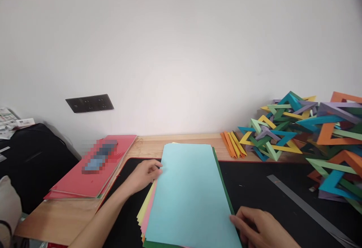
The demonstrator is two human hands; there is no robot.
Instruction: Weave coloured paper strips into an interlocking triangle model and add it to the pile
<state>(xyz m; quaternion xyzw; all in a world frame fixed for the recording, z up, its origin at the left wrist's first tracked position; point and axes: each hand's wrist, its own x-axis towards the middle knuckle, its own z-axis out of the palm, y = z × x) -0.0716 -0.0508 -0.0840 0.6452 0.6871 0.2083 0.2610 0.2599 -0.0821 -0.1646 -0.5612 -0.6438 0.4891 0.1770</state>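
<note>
A stack of coloured paper sheets lies on a black mat (254,187), with a light blue sheet (189,191) on top and yellow, pink and green edges showing beneath. My left hand (144,174) rests at the stack's left edge, fingers curled against the paper edges. My right hand (261,227) sits at the stack's lower right edge, fingers bent and touching the blue sheet's side.
A pile of folded paper stars (305,131) in several colours fills the right side. Orange and yellow folded strips (233,144) lie by the wall. A grey metal ruler (308,208) lies on the mat. A red folder stack (93,169) lies left, beside a black bag (31,157).
</note>
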